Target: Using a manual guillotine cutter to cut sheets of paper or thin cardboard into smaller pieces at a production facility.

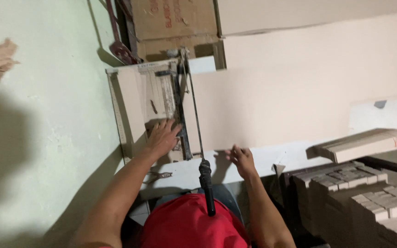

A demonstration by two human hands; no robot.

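The person wears a red shirt [187, 225] that fills the lower middle of the view. Both forearms are bare, with no sleeves reaching them. The left hand [163, 137] and right hand [241, 158] carry no gloves.

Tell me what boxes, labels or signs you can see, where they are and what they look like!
Cardboard box: top middle, behind the paper cutter; brown, flat-sided, red print.
Red-and-white panel: right edge, above the cut stacks; rectangular.
No screens.
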